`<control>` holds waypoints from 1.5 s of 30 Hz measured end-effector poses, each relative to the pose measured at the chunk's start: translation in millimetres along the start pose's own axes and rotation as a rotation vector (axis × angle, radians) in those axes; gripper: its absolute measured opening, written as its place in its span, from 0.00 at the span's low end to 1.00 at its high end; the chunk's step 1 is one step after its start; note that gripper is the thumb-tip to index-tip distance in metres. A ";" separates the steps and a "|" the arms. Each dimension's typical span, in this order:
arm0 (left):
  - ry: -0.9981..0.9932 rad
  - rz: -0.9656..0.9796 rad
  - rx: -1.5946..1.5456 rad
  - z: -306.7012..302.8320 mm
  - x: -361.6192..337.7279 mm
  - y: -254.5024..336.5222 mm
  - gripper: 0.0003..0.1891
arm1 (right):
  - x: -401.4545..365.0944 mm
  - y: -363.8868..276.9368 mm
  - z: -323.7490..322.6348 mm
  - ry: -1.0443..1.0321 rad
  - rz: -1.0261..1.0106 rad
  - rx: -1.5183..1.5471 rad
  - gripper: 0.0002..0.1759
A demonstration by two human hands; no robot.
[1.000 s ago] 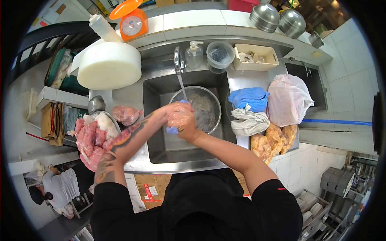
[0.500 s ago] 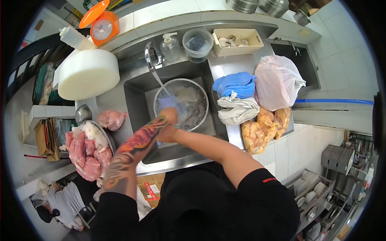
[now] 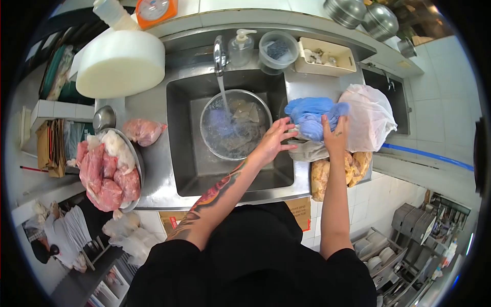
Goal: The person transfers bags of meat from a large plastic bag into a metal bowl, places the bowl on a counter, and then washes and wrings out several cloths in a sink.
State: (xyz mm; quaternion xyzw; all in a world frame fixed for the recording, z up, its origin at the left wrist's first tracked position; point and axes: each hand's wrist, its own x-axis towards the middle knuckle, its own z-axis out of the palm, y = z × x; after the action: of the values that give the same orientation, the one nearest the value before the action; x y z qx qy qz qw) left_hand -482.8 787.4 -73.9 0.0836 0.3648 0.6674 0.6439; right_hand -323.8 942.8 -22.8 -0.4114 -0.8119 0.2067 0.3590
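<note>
I see a blue cloth point(image 3: 312, 115), bright and soft, crumpled into a loose heap on the table just right of the sink point(image 3: 184, 153), beside its far half. Folds are bunched and one lobe hangs over the sink's right rim. My right hand point(image 3: 335, 134) grips the heap's right end, fingers dug into the folds. A grey-white cloth point(image 3: 307, 150) lies directly below it, wadded, along the same rim and touching the blue one. My left hand point(image 3: 271, 143) is spread over the sink's right edge, fingertips at the grey-white cloth; contact unclear.
</note>
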 end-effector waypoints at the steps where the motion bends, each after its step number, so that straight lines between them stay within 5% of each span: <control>1: 0.078 -0.030 0.043 -28.8 3.3 -22.5 0.35 | -12.3 32.4 12.1 -0.165 0.076 -0.252 0.39; 2: 0.151 -0.059 0.088 -62.5 7.8 -45.9 0.32 | -17.5 49.4 21.4 -0.325 0.149 -0.506 0.41; 4: 0.349 -0.189 0.315 -121.8 -7.2 -70.6 0.26 | -28.4 47.4 22.9 -0.238 0.103 -0.510 0.42; 6: 0.346 -0.160 0.992 -215.2 -12.2 -107.2 0.18 | -37.8 17.9 18.9 -0.088 0.033 -0.523 0.36; 8: 0.322 -0.082 1.377 -244.9 -23.2 -89.0 0.12 | -39.9 -21.0 23.2 -0.044 -0.008 -0.356 0.31; 10: 0.398 0.238 1.681 -278.8 -14.6 -83.0 0.10 | -51.9 -54.7 40.9 -0.087 0.000 -0.066 0.22; 15: 0.356 0.198 1.780 -310.5 -12.4 -87.8 0.10 | -92.0 -54.5 183.6 -0.515 0.223 0.344 0.12; 17: 0.425 0.101 1.971 -302.6 -20.1 -94.7 0.10 | -95.3 -15.0 250.7 -0.503 0.032 0.058 0.11; 20: 0.489 0.280 1.721 -287.7 -16.0 -83.2 0.12 | -96.2 14.9 328.9 -0.452 0.041 0.001 0.10; 23: 0.526 0.505 1.689 -284.2 2.7 -59.5 0.13 | -95.3 26.8 373.2 -0.400 -0.158 -0.132 0.09; 25: 0.641 0.403 1.648 -312.4 7.5 -70.0 0.13 | -99.1 49.7 389.3 -0.557 -0.163 -0.187 0.07; 26: 0.754 0.319 1.607 -322.0 7.7 -75.7 0.14 | -90.6 48.8 388.8 -0.756 0.080 -0.252 0.08; 29: 0.612 0.174 1.492 -310.0 -4.9 -93.2 0.14 | -72.2 24.1 364.4 -0.666 0.275 -0.210 0.07; 33: 0.485 0.065 1.643 -325.6 -6.4 -134.1 0.15 | -56.9 -18.4 298.6 -0.396 0.057 0.100 0.08; 35: 0.251 -0.010 1.449 -326.2 -0.6 -129.2 0.15 | -42.9 -55.0 258.4 -0.366 0.056 0.146 0.08; 38: 0.289 0.267 1.168 -290.7 -10.8 -99.8 0.14 | -19.2 -103.8 195.5 -0.339 0.133 0.234 0.12; 43: 0.243 0.383 0.979 -172.5 -63.9 -10.0 0.10 | -4.0 -149.3 133.5 -0.243 0.264 0.589 0.13; 45: 0.259 0.382 0.944 -129.7 -80.3 14.3 0.10 | -2.3 -159.2 111.2 -0.357 0.232 0.783 0.11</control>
State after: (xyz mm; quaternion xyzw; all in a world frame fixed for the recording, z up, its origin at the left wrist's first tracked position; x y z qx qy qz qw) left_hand -557.1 665.6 -130.0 0.3465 0.6808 0.5406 0.3526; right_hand -489.4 844.7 3.6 -0.2908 -0.6701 0.6053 0.3162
